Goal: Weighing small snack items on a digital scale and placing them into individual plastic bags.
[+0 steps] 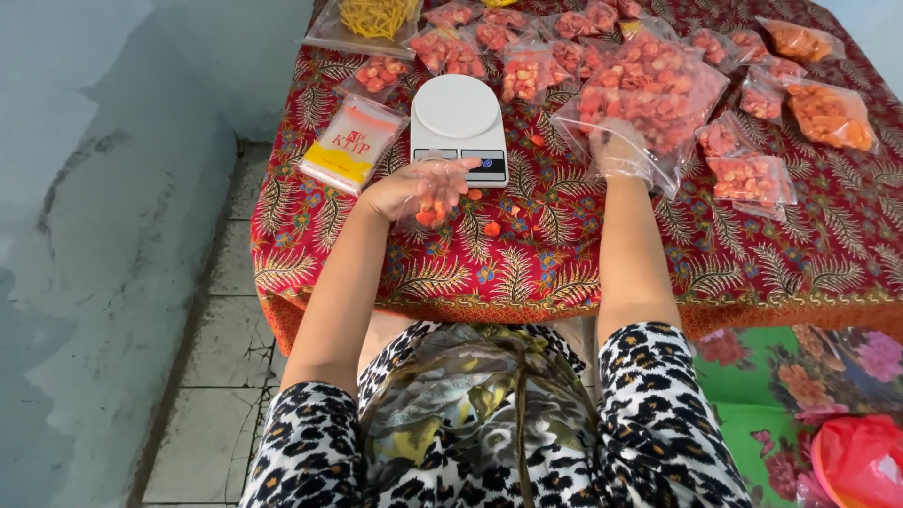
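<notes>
My left hand [419, 188] holds a small clear plastic bag [431, 209] with a few orange-red snack pieces in its bottom, just in front of the white kitchen scale [458, 122]. My right hand [619, 150], in a thin clear plastic glove, reaches into the mouth of a large clear bag [649, 89] full of the same orange-red pieces. A few loose pieces [491, 228] lie on the red patterned tablecloth [527, 263] between my hands.
Several small filled bags [750, 179] lie right of and behind the scale. A pack of empty clear bags [351, 143] sits left of the scale, a bag of yellow sticks [372, 19] behind it. A tiled floor [226, 320] lies to the left, red plastic [861, 461] at bottom right.
</notes>
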